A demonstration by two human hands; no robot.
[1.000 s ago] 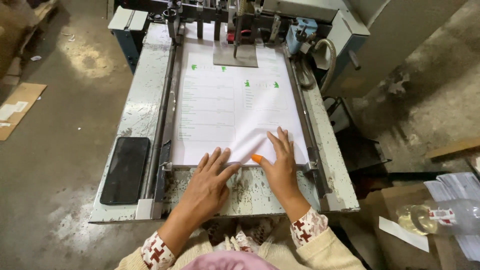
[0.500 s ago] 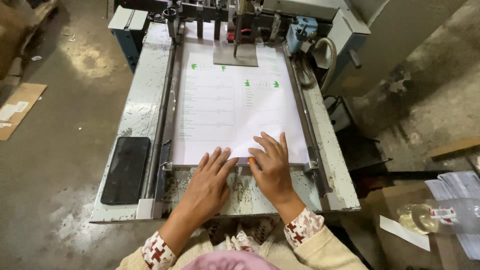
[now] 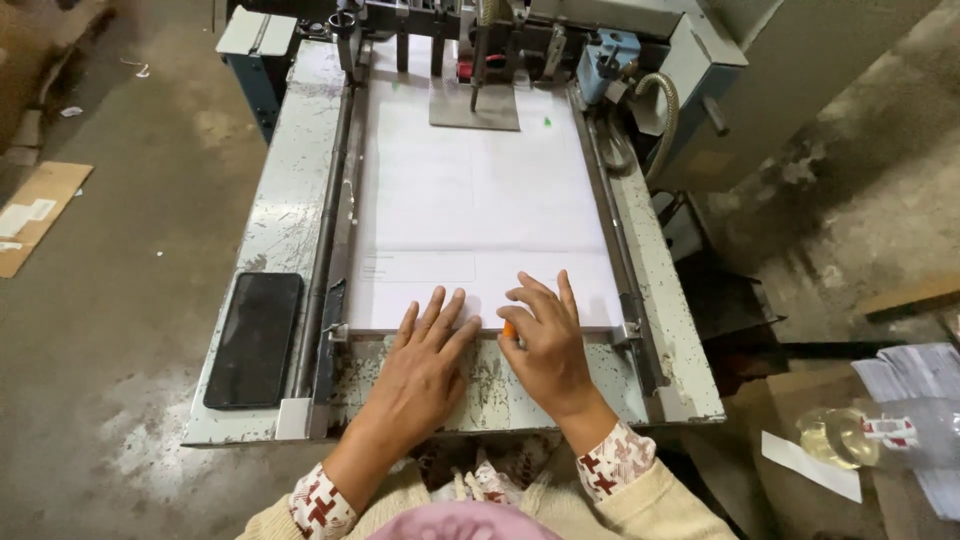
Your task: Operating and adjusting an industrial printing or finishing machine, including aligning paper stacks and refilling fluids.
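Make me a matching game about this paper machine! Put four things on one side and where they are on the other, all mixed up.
Things:
1. phone
2. left hand
3. bottle
4. cardboard

Places:
A. on the floor, far left
B. flat on the near edge of the paper stack
C. lying at the right, near the loose papers
D. on the metal table, left of the rail

Pairs: 1-D, 2-B, 3-C, 4-A
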